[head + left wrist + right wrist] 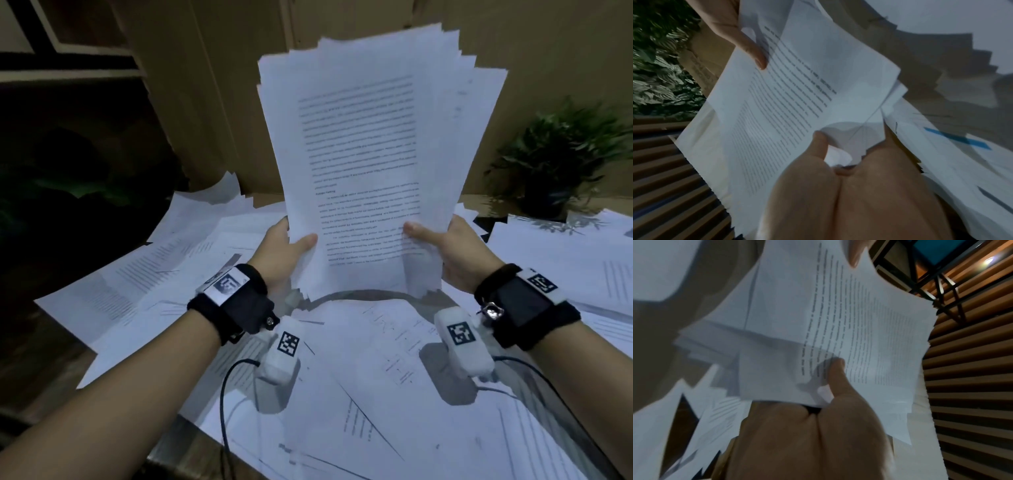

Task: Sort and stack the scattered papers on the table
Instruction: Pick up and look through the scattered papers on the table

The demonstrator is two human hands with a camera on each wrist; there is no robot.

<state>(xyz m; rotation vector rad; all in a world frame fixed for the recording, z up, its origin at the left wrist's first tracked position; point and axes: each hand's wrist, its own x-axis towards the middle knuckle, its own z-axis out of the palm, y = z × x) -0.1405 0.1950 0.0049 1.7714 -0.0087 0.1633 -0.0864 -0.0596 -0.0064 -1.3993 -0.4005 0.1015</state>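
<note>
I hold a thick, uneven stack of white printed papers (363, 154) upright above the table, its lower edge just over the sheets below. My left hand (287, 240) grips the stack's lower left side, thumb on the front page. My right hand (435, 240) grips the lower right side the same way. The left wrist view shows the stack (789, 97) pinched under my left thumb (818, 144), with the other hand's thumb farther up the page. The right wrist view shows the front page (849, 331) under my right thumb (836, 369). The stack's top edges are fanned and misaligned.
Loose printed sheets (359, 370) cover the table (171, 442) on all sides, some hanging over the left edge (85, 308). A potted plant (561, 164) stands at the back right. Cardboard panels (212, 85) rise behind the table. Cables (226, 394) trail from the wrist cameras.
</note>
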